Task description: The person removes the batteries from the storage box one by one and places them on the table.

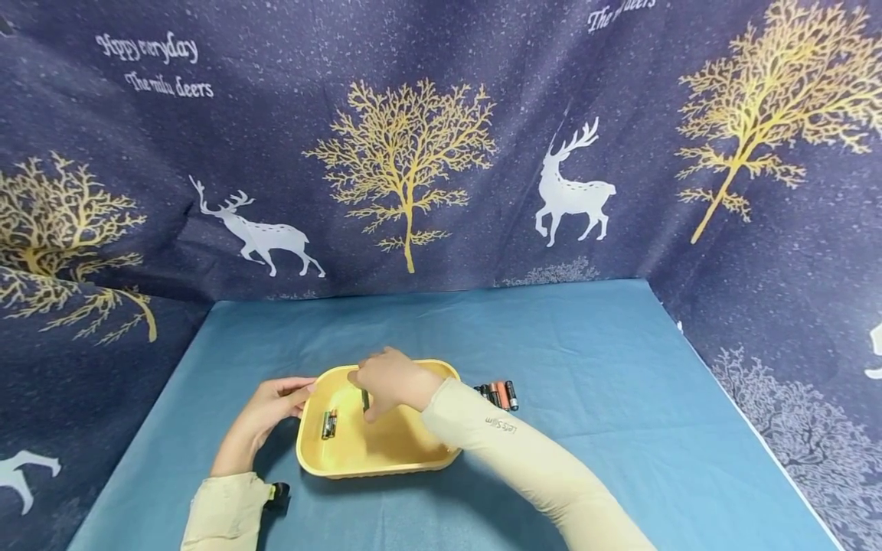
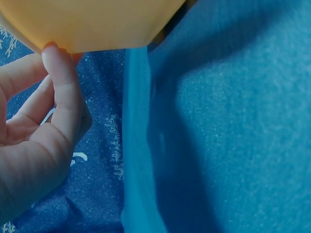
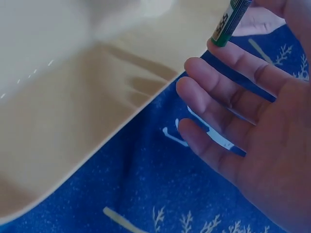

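A yellow plastic basin (image 1: 386,468) sits on the blue cloth. My left hand (image 1: 272,405) pinches its left rim between thumb and fingers; the left wrist view shows the thumb (image 2: 60,73) against the basin's edge. Over the basin, my right hand (image 1: 398,379) holds a battery with a green end (image 3: 228,24), pinched at the index fingertip, the other fingers spread. In the head view that battery (image 1: 365,399) shows below the fingers, above the basin floor. Two small batteries (image 1: 329,425) lie side by side in the basin's left part.
Right of the basin, several black and orange batteries (image 1: 501,395) lie in a row on the blue cloth (image 1: 606,428), partly hidden by the basin and right arm. A dark patterned curtain (image 1: 441,153) hangs behind and along both sides. A black strap device (image 1: 278,497) is at the left wrist.
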Action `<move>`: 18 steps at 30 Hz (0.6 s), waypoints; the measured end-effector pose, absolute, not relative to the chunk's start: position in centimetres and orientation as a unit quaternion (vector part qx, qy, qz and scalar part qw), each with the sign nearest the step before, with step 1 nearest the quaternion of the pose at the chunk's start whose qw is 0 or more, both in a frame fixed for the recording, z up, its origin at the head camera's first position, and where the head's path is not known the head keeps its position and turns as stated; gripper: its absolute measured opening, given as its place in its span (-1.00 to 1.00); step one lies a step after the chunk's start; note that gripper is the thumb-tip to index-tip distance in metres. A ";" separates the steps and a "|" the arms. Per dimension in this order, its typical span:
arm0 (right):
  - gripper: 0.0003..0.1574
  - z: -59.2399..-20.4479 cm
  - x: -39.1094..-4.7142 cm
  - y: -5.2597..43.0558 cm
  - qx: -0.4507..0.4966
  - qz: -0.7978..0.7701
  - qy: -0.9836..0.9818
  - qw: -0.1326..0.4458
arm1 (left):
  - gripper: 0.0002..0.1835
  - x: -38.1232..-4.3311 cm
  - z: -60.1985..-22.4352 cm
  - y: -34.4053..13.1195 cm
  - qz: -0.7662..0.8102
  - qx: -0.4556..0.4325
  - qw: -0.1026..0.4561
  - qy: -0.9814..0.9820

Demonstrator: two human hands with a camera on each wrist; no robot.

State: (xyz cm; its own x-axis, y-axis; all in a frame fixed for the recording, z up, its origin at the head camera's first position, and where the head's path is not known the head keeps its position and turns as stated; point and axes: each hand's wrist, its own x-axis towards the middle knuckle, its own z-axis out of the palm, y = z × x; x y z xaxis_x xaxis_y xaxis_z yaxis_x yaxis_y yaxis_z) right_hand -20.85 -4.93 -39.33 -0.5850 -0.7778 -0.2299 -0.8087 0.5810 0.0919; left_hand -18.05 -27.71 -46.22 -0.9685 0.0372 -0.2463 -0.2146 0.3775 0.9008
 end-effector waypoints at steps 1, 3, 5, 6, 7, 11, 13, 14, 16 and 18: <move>-0.29 -39.2 -20.9 -4.7 -0.447 0.088 0.886 0.085 | -0.52 -18.0 -46.2 -27.7 0.556 -0.055 0.114 0.822; -0.30 -39.0 -20.9 -4.1 -0.447 0.081 0.887 0.082 | -0.52 -18.0 -46.2 -27.7 0.556 -0.058 0.114 0.822; -0.30 -38.8 -20.9 -3.5 -0.446 0.074 0.888 0.078 | -0.52 -18.0 -46.2 -27.7 0.557 -0.057 0.113 0.821; -0.29 -38.8 -21.0 -3.3 -0.446 0.070 0.889 0.075 | -0.52 -18.0 -46.2 -27.7 0.557 -0.056 0.112 0.821; -0.31 -38.8 -21.0 -3.0 -0.448 0.069 0.889 0.068 | -0.53 -18.0 -46.2 -27.6 0.558 -0.057 0.111 0.820; -0.29 -38.7 -21.2 -1.9 -0.446 0.057 0.891 0.063 | -0.53 -17.9 -46.2 -27.6 0.559 -0.056 0.109 0.820; -0.30 -38.6 -21.3 -1.4 -0.443 0.053 0.893 0.061 | -0.52 -18.0 -46.2 -27.6 0.559 -0.057 0.109 0.820; -0.30 -38.6 -21.3 -1.1 -0.440 0.050 0.894 0.061 | -0.52 -18.0 -46.2 -27.7 0.558 -0.055 0.110 0.821; -0.32 -38.5 -21.3 -0.6 -0.438 0.050 0.896 0.058 | -0.51 -18.0 -46.3 -27.7 0.558 -0.054 0.112 0.821; -0.34 -38.4 -21.4 -0.1 -0.437 0.049 0.897 0.054 | -0.52 -18.0 -46.3 -27.8 0.559 -0.055 0.113 0.819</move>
State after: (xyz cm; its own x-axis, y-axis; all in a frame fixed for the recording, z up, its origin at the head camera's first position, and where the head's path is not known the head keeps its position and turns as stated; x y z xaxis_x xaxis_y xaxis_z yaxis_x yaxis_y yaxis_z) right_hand -21.43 -0.11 -38.38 -0.6129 -0.7778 -0.1393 -0.7883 0.6139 0.0408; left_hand -18.00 -27.77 -46.31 -0.9683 0.0365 -0.2471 -0.2168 0.3685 0.9040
